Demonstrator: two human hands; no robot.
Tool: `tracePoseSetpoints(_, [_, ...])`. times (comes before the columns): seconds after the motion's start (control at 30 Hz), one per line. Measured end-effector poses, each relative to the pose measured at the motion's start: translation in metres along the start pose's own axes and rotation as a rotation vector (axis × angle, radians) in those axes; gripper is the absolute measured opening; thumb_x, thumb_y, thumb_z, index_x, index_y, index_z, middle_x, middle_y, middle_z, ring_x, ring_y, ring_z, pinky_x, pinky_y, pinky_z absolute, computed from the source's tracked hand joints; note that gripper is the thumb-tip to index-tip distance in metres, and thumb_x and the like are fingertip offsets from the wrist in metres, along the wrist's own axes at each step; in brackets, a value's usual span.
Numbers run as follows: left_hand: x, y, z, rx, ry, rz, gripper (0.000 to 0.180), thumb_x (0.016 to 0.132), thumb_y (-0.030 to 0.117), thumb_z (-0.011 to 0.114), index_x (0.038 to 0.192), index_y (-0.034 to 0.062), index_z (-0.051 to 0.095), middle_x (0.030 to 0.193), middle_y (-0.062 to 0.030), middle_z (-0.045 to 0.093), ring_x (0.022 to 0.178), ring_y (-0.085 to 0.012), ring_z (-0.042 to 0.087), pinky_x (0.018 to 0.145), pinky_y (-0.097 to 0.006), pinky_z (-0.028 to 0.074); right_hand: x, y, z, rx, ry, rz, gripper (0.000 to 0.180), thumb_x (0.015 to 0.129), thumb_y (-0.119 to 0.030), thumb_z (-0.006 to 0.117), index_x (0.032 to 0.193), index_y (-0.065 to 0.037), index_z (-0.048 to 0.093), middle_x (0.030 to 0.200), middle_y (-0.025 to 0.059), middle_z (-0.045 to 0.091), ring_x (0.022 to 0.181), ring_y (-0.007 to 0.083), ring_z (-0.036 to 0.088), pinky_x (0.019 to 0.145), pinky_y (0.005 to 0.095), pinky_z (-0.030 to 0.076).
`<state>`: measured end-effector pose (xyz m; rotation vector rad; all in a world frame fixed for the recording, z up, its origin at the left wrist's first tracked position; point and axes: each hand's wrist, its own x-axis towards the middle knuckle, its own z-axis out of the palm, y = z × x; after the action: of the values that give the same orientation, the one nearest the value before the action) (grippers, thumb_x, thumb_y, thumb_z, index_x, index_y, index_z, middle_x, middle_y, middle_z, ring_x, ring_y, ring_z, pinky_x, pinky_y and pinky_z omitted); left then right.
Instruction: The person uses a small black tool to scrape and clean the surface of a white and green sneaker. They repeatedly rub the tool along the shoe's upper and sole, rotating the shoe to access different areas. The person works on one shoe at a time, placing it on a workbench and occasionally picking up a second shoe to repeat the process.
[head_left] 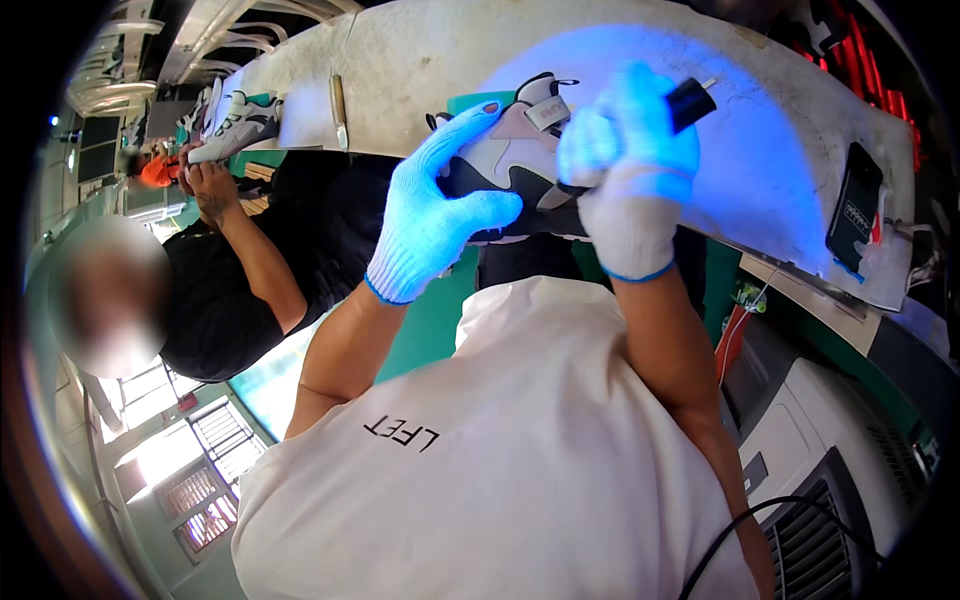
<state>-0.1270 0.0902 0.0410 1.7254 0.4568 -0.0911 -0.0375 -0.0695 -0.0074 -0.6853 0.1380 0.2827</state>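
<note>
Near the bench edge sits a grey, black and white sneaker (508,160) under blue light. My left hand (430,205), in a white knit glove, grips its left part, with the thumb along the near side and a finger over the upper. My gloved right hand (635,150) is closed around a black-handled tool (690,105). A thin metal pin sticks out of the handle's upper end. Below my fist, a dark end of the tool meets the sneaker's right side; what shape it has, I cannot make out.
A wooden-handled tool (338,110) lies on the bench (420,50) to the left. On the right is a dark phone (856,205). At far left a co-worker in black holds another grey sneaker (240,128). A pale machine (810,420) with a black cable stands at lower right.
</note>
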Motion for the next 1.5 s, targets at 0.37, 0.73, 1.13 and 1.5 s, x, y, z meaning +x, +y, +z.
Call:
tracePoseSetpoints(0.37, [0.072,-0.024,-0.043,-0.128,-0.208,-0.126,0.065,0.096,0.005,0.083,0.158,0.0016,0.063,0.132,-0.0030,0.071,0.105,-0.0093,0.065,0.099,-0.026,0.055,0.090,-0.058,-0.024,-0.697,-0.005,0.029,0.027,0.101,-0.027,0.081,0.087,-0.007,0.070,0.066,0.0000,0.059,0.052,0.0114,0.057,0.047,0.0321,0.040])
tracePoseSetpoints(0.73, [0.073,0.008,0.080,1.150,-0.589,0.798,0.072,0.072,0.029,0.097,0.137,0.0107,0.071,0.121,-0.0177,0.075,0.115,-0.0415,0.072,0.101,-0.051,0.058,0.031,-0.087,-0.159,-0.708,0.293,-0.173,0.016,0.107,-0.020,0.073,0.112,-0.006,0.066,0.065,0.0008,0.057,0.048,0.0132,0.055,0.045,0.0315,0.045])
tracePoseSetpoints(1.13, [0.072,-0.028,-0.038,0.742,-0.233,1.004,0.070,0.075,0.031,0.102,0.133,0.0048,0.072,0.119,-0.0206,0.078,0.106,-0.0442,0.078,0.094,-0.047,0.063,0.063,-0.123,-0.112,-1.002,-0.242,0.095,0.027,0.098,-0.029,0.084,0.113,-0.008,0.076,0.089,0.0017,0.072,0.058,0.0110,0.060,0.052,0.0296,0.048])
tracePoseSetpoints(1.5, [0.051,-0.007,0.023,0.869,-0.258,0.741,0.136,0.067,0.043,0.099,0.179,0.0193,0.027,0.177,-0.0375,0.029,0.150,-0.0570,0.052,0.118,-0.058,0.053,0.039,-0.094,-0.094,-1.166,-0.093,0.082,0.030,0.096,-0.033,0.089,0.099,-0.005,0.078,0.070,0.0018,0.069,0.057,0.0107,0.060,0.053,0.0285,0.046])
